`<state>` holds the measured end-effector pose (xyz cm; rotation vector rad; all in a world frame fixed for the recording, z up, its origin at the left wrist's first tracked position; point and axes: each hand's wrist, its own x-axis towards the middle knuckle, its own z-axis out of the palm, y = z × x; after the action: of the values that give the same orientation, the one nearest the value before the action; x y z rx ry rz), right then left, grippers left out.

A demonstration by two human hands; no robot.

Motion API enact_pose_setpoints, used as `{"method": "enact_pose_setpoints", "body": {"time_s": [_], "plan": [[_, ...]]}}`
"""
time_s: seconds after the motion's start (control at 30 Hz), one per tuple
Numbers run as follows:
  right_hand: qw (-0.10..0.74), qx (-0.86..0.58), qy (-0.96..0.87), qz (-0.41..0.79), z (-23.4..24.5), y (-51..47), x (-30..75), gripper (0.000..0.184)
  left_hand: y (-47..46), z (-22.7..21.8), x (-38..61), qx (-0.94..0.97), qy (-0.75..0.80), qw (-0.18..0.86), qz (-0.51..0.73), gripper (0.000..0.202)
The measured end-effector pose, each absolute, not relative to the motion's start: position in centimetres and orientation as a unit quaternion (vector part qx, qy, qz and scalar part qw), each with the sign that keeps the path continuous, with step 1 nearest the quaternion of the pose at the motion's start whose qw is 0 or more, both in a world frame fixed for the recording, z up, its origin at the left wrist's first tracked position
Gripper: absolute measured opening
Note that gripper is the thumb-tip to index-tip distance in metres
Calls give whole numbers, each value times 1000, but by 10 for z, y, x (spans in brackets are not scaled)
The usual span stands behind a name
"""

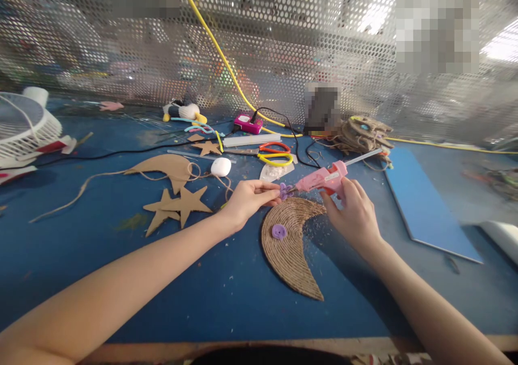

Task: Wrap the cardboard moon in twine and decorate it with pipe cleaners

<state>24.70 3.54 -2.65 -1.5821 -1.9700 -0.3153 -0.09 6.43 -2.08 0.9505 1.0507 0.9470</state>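
Note:
My left hand (247, 199) pinches a small purple button (284, 191) just above the table. My right hand (353, 211) grips a pink glue gun (322, 178), whose nozzle points left and touches that button. Below both hands lies a rope-wound crescent moon (292, 252) on the blue tabletop (174, 279). A second purple button (279, 231) sits on the crescent's upper left part.
Cardboard stars (178, 206) and a cardboard crescent (168, 166) lie to the left, with a white oval object (220, 166) and scissors (274, 153) behind. A white fan (24, 128) stands far left, a blue sheet (424, 203) lies right, and a perforated metal screen (283, 47) closes the back.

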Motion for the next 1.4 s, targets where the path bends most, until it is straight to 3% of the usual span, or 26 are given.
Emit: {"method": "enact_pose_setpoints", "body": {"time_s": [0.6, 1.27, 1.4], "plan": [[313, -590, -740, -78, -23, 33, 246, 10, 63, -22, -1, 444, 459, 646, 418, 8], [253, -575, -739, -243, -18, 29, 252, 26, 64, -21, -1, 449, 467, 638, 416, 9], [225, -613, -718, -243, -19, 34, 258, 36, 65, -26, -3, 456, 439, 648, 424, 11]]}}
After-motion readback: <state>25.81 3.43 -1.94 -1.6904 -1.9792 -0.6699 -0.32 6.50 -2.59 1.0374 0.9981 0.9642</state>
